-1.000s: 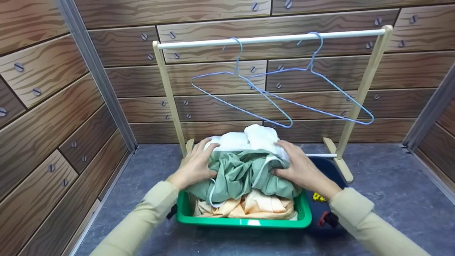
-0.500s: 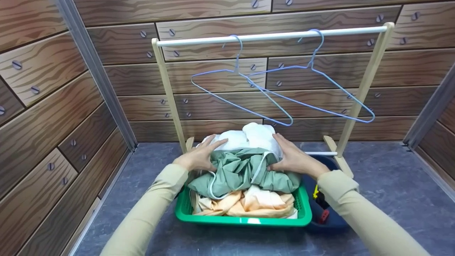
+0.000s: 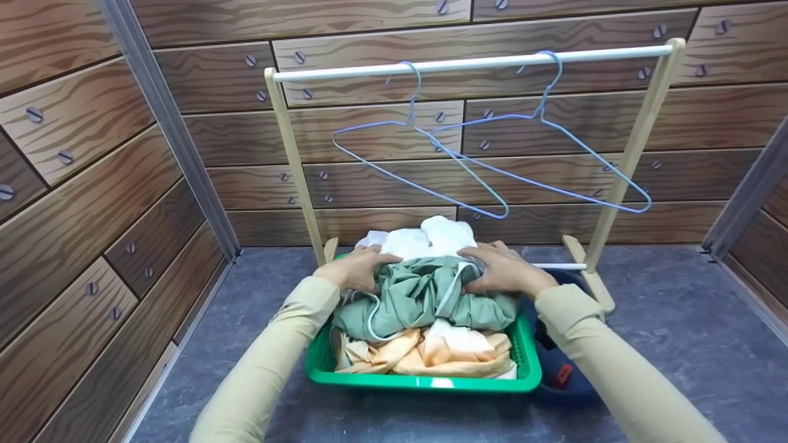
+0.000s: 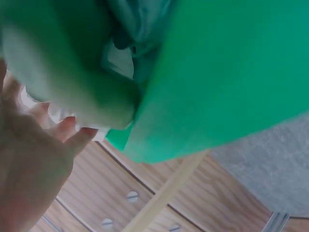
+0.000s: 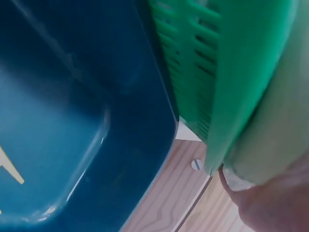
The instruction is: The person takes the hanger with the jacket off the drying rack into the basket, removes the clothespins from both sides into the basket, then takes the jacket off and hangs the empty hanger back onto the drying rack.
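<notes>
A green garment (image 3: 418,295) with white cord-like trim lies bunched on a clothes pile in a green basket (image 3: 425,384). My left hand (image 3: 355,271) grips its left side, and my right hand (image 3: 508,271) holds the right side, thumbs toward me. White cloth (image 3: 446,234) is heaped behind it; peach-and-white cloth (image 3: 455,357) lies in front. In the left wrist view, the fingers of my left hand (image 4: 41,150) bend over cloth beside the basket wall. The right wrist view shows only part of my right hand (image 5: 275,205) against pale green cloth.
Behind the basket stands a wooden rack with a white bar (image 3: 474,66). Two blue hangers hang from it, a left hanger (image 3: 411,114) and a right hanger (image 3: 540,114). A dark blue tub (image 5: 130,145), holding a red item (image 3: 562,375), sits right of the basket.
Both hands have moved inward over the green garment, closer together, and their fingers have drawn in on it. The basket and hangers stay where they were.
</notes>
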### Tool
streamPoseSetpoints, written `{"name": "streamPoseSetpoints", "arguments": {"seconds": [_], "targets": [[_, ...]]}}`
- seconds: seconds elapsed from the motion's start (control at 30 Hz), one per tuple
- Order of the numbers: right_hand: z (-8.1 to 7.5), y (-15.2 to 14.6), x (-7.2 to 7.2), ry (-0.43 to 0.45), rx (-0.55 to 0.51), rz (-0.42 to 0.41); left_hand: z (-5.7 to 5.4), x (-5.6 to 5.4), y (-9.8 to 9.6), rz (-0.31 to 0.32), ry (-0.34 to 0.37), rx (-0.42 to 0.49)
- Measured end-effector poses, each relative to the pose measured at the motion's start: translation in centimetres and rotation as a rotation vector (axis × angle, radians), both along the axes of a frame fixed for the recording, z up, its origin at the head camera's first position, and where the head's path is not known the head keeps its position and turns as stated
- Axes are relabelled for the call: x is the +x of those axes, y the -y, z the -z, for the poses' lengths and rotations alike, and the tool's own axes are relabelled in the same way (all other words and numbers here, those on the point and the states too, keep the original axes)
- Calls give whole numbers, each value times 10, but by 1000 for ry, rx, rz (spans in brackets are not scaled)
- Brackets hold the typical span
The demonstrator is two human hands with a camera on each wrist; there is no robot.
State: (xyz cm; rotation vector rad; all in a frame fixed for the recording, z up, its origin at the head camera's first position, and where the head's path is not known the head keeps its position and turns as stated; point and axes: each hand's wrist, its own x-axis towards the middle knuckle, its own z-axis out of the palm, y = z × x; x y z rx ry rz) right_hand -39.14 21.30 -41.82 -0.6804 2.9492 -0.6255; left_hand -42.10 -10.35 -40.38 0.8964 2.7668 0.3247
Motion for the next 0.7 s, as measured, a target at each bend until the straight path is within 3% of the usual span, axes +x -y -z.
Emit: {"name": "streamPoseSetpoints", "arguments": {"seconds": [0.17,0.43,0.53,0.7], "targets": [[8,2,-1,5,-63,-22,4,0,1,44,-22,30],[10,3,4,-33,-148,34,6,3,3,67,-62,59],[7,7,8,-83,-167,63,6,3,2,93,-123,90],[8,18,14,-195,-173,42,6,1,-2,154,-249,165]]}}
